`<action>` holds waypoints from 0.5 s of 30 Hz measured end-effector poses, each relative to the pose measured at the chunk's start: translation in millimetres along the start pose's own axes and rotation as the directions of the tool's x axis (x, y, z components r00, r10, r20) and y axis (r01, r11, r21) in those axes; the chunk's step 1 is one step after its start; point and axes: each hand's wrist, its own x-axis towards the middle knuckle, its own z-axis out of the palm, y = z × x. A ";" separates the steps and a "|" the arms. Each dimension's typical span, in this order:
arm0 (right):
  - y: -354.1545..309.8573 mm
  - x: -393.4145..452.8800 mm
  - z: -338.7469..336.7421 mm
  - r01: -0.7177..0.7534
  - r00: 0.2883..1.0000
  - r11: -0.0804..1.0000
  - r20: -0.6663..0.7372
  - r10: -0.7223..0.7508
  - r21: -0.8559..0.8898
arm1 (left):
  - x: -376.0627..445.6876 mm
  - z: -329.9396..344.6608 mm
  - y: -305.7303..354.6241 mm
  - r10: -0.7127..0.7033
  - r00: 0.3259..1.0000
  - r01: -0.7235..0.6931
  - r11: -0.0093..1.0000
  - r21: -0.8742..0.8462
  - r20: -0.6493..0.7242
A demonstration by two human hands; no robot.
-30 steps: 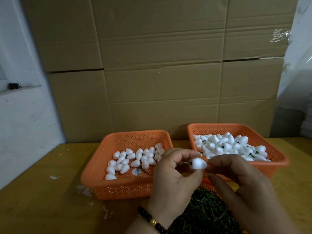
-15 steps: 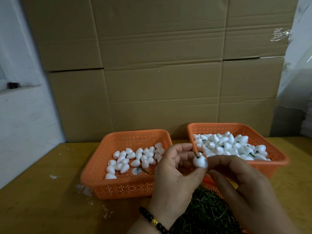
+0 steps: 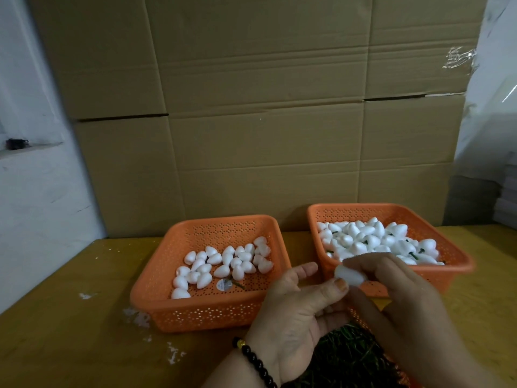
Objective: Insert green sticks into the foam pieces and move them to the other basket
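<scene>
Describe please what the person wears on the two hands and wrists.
The left hand is bare, and its wrist carries a bracelet of round black beads with one gold-coloured bead. The thumbnail on this hand looks orange-tinted. The right hand is bare too; no ring, glove or sleeve shows on either arm.

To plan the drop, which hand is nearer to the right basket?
Right. The right hand overlaps the right basket's front rim; the left hand sits between both baskets.

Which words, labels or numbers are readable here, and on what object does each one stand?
None can be read.
Round sticker on the floor of the left orange basket: print too small and blurred.
Cardboard boxes: no print visible.
</scene>
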 end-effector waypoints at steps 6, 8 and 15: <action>44.1 12.5 -20.1 -0.271 0.959 0.961 -0.097 0.266 -0.051 | 2.4 -2.9 0.5 -0.057 0.995 0.049 0.995 -0.090 -0.085; 70.9 12.6 -29.0 -0.353 0.930 0.927 -0.160 0.332 -0.130 | 3.3 -4.2 2.0 -0.053 0.993 0.041 0.993 -0.111 -0.102; 138.4 0.4 -43.1 -0.635 0.772 0.703 -0.227 0.594 -0.320 | 4.4 -6.1 3.0 -0.051 0.992 0.035 0.989 -0.141 -0.116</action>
